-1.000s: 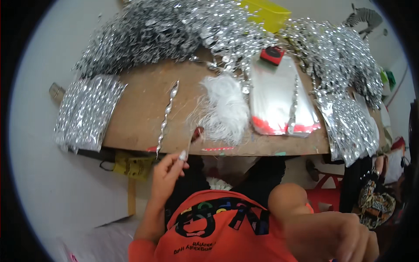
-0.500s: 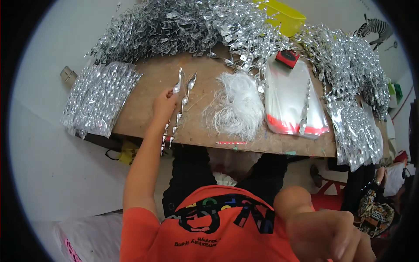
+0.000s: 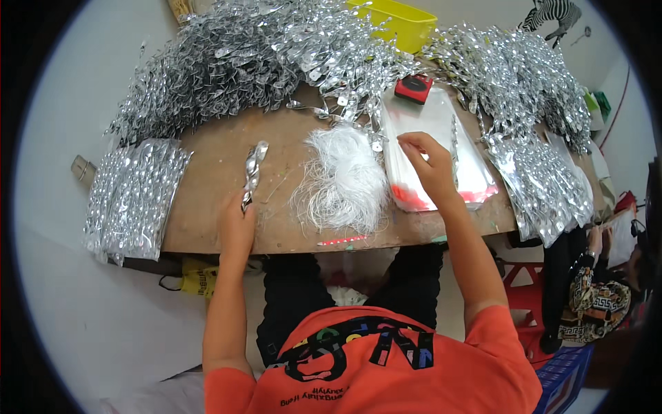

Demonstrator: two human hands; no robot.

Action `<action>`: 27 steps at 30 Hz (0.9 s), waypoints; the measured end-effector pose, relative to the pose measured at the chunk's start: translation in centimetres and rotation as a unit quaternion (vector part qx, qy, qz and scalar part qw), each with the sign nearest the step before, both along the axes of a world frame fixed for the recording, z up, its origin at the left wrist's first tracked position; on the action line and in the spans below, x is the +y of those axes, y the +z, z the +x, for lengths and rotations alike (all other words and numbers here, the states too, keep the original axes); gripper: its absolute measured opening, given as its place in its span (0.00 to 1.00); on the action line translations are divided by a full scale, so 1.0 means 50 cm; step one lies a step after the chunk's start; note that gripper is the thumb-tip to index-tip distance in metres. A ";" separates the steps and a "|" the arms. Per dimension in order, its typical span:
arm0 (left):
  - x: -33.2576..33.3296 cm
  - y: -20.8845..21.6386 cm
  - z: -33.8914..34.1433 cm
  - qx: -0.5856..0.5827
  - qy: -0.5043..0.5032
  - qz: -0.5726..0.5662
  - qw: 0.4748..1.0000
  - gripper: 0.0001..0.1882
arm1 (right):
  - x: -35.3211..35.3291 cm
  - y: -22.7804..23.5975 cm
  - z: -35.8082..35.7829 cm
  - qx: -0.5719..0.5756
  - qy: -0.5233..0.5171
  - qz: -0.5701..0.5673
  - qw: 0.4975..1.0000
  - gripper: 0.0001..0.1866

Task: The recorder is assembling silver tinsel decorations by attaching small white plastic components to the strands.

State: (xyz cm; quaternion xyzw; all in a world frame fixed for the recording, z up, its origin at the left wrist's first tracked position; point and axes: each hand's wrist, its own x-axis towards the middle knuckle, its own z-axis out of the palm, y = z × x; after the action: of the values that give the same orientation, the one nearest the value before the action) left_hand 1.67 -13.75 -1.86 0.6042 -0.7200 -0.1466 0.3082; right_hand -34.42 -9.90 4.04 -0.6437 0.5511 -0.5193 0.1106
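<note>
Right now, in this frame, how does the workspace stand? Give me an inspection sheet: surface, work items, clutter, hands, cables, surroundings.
Surface: brown table, marked with small specks.
Work items: twisted silver strips in hand; white thread bundle mid-table; clear bags with red bands to its right.
Clutter: silver pile along the back; red-and-black device on the bags; red dotted strip near the front edge.
Hands: left hand grips the strips; right hand is over the bags, contact unclear.
Cables: thin red line at the right wall; cannot tell whether it is a cable.
Surroundings: yellow bin at the back; another person at right.
</note>
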 end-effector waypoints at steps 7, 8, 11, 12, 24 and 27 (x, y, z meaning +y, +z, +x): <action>0.021 -0.024 0.089 0.023 0.013 -0.049 0.998 0.20 | -0.170 -0.079 -0.001 0.216 -0.030 0.047 0.975 0.08; 0.033 -0.014 0.084 0.018 0.003 -0.120 0.993 0.19 | -0.179 -0.080 0.002 0.252 -0.041 0.040 0.966 0.08; 0.118 0.073 0.013 0.064 -0.048 -0.069 0.994 0.20 | -0.150 -0.079 -0.004 0.199 -0.038 0.026 0.979 0.09; 0.164 0.088 -0.005 0.127 -0.066 0.012 0.990 0.20 | -0.126 -0.085 0.006 0.132 -0.014 0.009 0.991 0.09; 0.235 -0.346 -0.147 0.083 -0.341 0.286 0.891 0.18 | 0.372 -0.096 0.057 -0.116 0.075 0.276 0.951 0.10; 0.219 -0.408 -0.165 0.017 -0.348 0.300 0.888 0.16 | 0.434 -0.219 -0.001 -0.089 0.013 0.278 0.956 0.11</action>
State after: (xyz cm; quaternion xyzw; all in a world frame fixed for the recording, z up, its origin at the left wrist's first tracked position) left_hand -6.58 -2.80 -22.25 0.3758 -0.8007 -0.4634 0.0538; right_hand -34.46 11.81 -6.90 -0.5454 0.6537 -0.3992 0.3405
